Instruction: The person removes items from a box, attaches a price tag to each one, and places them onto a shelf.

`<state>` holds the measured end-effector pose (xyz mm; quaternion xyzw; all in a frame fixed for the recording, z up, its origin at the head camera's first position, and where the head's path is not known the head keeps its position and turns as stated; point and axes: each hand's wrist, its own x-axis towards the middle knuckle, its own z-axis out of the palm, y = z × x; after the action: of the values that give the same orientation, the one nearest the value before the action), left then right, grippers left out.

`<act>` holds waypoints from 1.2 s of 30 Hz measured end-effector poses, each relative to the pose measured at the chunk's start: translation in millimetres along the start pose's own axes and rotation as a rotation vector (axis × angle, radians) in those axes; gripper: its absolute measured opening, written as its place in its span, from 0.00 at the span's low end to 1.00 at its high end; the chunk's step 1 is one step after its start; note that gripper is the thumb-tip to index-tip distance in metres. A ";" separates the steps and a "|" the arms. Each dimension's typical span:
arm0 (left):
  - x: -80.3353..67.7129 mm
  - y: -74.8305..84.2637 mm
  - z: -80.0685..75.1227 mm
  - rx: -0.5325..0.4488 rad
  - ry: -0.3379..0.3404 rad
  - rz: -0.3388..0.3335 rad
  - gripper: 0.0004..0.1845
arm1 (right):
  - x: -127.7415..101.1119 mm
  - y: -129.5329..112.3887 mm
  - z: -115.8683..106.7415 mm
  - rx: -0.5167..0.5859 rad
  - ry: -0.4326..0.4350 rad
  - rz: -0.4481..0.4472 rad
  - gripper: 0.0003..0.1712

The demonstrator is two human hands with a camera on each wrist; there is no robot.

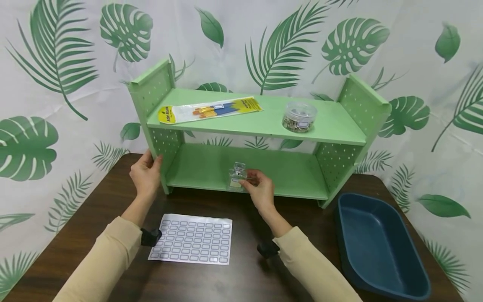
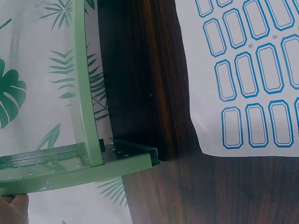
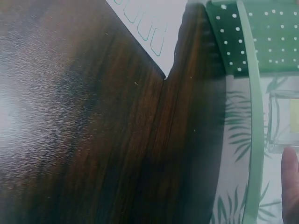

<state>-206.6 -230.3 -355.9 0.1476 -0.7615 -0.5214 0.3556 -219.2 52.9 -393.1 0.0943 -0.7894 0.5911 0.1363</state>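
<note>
A green two-tier shelf (image 1: 234, 161) stands on the table. My left hand (image 1: 146, 174) grips the front edge of its left side panel, with the thumb toward the inside; in the left wrist view only a bit of that hand (image 2: 16, 207) shows below the panel. My right hand (image 1: 260, 188) pinches a small clear plastic container (image 1: 236, 178) at the front of the lower tier. The container has a pale yellow piece and a small label on its front. In the right wrist view a fingertip (image 3: 290, 172) lies at the container's edge (image 3: 279, 119).
On the upper tier lie a pack of paintbrushes (image 1: 211, 110) and a round clear jar (image 1: 299, 117), both labelled. A sheet of blue-bordered labels (image 1: 192, 239) lies on the dark wooden table (image 1: 249, 272). A dark blue bin (image 1: 381, 247) stands at the right.
</note>
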 end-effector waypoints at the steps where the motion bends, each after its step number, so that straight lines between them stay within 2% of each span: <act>1: 0.2 -0.3 0.4 -0.004 -0.001 0.001 0.16 | 1.4 0.2 0.8 -0.003 0.001 -0.001 0.19; 16: 1.6 -1.1 1.1 0.018 0.007 0.007 0.16 | 16.2 6.2 14.1 -0.025 0.004 -0.026 0.20; 25: 4.1 -2.6 8.4 -0.029 -0.017 0.030 0.16 | 22.5 11.0 9.8 -0.034 -0.022 -0.053 0.24; 27: 5.0 -3.6 8.2 0.003 -0.042 0.036 0.16 | 19.4 12.8 4.7 -0.033 -0.033 -0.053 0.26; 30: 4.6 -5.6 -0.8 0.080 -0.136 0.057 0.25 | 6.0 12.2 -6.2 -0.024 -0.055 -0.041 0.28; 33: 0.4 -2.7 -17.9 0.118 -0.245 0.079 0.38 | -14.1 4.0 -24.4 -0.031 -0.097 -0.001 0.28; 36: -11.4 7.5 -42.6 0.097 -0.297 0.137 0.44 | -37.1 -11.1 -48.7 -0.063 -0.167 0.007 0.29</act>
<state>-167.9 -249.8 -344.9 0.0336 -0.8384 -0.4746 0.2661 -175.6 96.0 -382.3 0.1363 -0.8164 0.5567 0.0707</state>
